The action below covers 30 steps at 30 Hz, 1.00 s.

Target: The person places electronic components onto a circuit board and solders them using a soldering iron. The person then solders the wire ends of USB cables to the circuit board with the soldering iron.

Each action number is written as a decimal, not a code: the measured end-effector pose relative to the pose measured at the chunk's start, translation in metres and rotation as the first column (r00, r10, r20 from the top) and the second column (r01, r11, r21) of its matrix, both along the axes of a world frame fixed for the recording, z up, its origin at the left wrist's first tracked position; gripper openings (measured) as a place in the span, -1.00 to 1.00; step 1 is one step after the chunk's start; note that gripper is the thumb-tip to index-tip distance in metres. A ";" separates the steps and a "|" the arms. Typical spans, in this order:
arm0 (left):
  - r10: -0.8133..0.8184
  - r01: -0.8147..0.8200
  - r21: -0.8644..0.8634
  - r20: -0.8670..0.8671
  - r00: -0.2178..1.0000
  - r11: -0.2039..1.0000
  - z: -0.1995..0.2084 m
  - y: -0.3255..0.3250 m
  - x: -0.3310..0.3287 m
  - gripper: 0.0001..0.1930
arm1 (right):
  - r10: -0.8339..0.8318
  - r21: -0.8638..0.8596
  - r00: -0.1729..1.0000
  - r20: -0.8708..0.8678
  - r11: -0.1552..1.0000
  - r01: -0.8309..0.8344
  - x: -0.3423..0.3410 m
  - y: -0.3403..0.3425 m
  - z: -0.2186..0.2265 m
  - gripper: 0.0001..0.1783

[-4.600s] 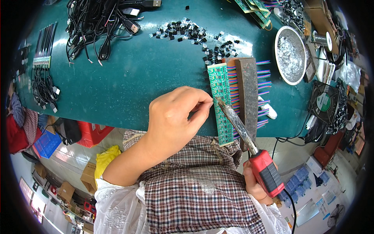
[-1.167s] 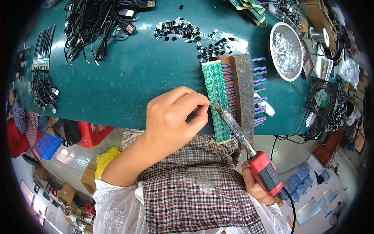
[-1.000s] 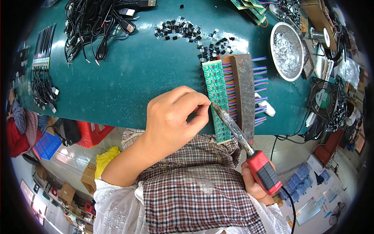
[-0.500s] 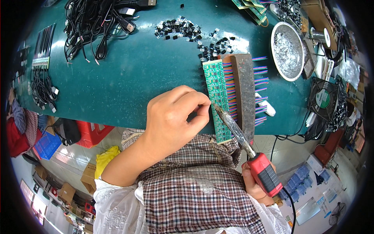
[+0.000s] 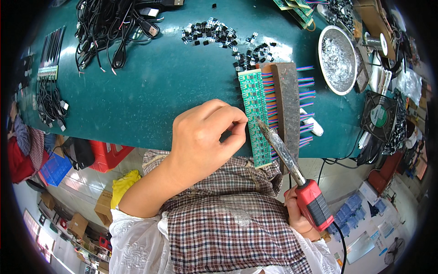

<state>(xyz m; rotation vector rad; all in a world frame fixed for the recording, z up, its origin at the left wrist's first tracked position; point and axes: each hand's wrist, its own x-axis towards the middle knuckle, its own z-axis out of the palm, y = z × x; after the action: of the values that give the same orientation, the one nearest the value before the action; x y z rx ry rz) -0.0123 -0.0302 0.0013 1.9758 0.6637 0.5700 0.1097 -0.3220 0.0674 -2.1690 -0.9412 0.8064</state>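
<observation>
The left hand (image 5: 203, 139) pinches its fingertips beside the long green circuit board (image 5: 256, 118) at the table (image 5: 150, 86) edge; what they hold is too small to tell. The right hand (image 5: 299, 214) grips the red soldering iron (image 5: 292, 166), tip touching the board. Soldering looks underway; next joint needs steady tip placement.
</observation>
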 end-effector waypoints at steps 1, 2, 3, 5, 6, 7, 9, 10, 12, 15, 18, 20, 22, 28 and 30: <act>0.001 -0.001 0.003 -0.007 1.000 1.000 0.000 0.000 0.000 -0.81 | -0.011 -0.009 1.000 -0.016 1.000 0.011 0.000 -0.002 -0.001 -0.72; 0.003 -0.003 0.006 -0.014 1.000 1.000 0.000 0.000 -0.001 -0.81 | -0.023 -0.018 0.999 -0.033 1.000 0.022 0.001 -0.002 -0.002 -0.73; 0.004 -0.003 0.007 -0.015 1.000 1.000 0.001 0.000 -0.001 -0.81 | -0.022 -0.017 0.999 -0.034 1.000 0.021 0.000 -0.001 -0.001 -0.73; -0.007 0.006 -0.015 -0.020 1.000 1.000 0.001 0.001 -0.001 -0.83 | -0.058 -0.042 0.997 -0.040 0.998 0.057 0.000 0.003 0.003 -0.73; -0.007 0.007 -0.014 -0.019 1.000 1.000 0.004 0.003 -0.001 -0.83 | -0.059 -0.041 0.997 -0.040 0.998 0.057 0.000 0.002 0.002 -0.73; -0.002 0.001 -0.065 -0.028 1.000 0.998 0.010 0.008 -0.001 -0.85 | -0.027 -0.034 1.000 0.006 0.999 0.027 0.001 -0.001 0.000 -0.73; 0.038 -0.042 -0.076 -0.049 0.998 0.996 0.015 0.018 -0.003 -0.89 | 0.004 -0.026 0.999 0.051 1.000 -0.003 0.001 -0.004 -0.001 -0.72; 0.074 -0.077 -0.037 -0.058 0.996 0.996 0.014 0.027 -0.004 -0.90 | 0.006 -0.036 0.999 0.050 0.999 -0.004 0.001 -0.004 -0.001 -0.71; 0.201 -0.191 0.135 -0.065 0.978 0.972 0.015 0.045 0.000 -0.90 | 0.008 -0.043 0.999 0.051 0.999 -0.005 0.000 -0.006 0.000 -0.70; 0.311 -0.272 0.326 -0.074 0.947 0.905 0.006 0.070 0.012 -0.90 | -0.025 -0.050 1.000 0.002 0.998 0.025 0.000 -0.006 -0.002 -0.70; 0.313 -0.269 0.391 -0.052 0.948 0.880 -0.006 0.081 0.019 -0.89 | 0.014 -0.023 0.998 0.054 1.000 -0.012 0.001 -0.004 -0.001 -0.70; 0.305 -0.233 0.529 -0.052 0.951 0.816 -0.010 0.085 0.021 -0.88 | -0.006 -0.027 0.999 0.053 1.000 0.007 0.000 -0.005 -0.001 -0.69; 0.296 -0.227 0.554 -0.036 0.955 0.801 -0.014 0.086 0.020 -0.89 | -0.008 -0.047 0.997 0.081 0.999 0.012 -0.002 -0.008 0.000 -0.68; 0.242 -0.228 0.416 0.021 0.970 0.880 0.002 0.068 0.018 -0.90 | -0.014 -0.093 0.998 0.057 0.996 0.020 0.001 -0.013 -0.001 -0.66; 0.170 -0.169 0.228 0.017 0.985 0.959 0.014 0.050 0.010 -0.87 | -0.017 -0.092 0.999 0.050 0.996 0.021 0.002 -0.013 0.001 -0.66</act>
<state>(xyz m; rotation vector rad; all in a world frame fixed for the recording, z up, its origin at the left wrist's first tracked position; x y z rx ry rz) -0.0021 0.0193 0.0150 2.1454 0.8049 0.7777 0.1119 -0.3353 0.0689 -2.2835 -0.9226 0.8051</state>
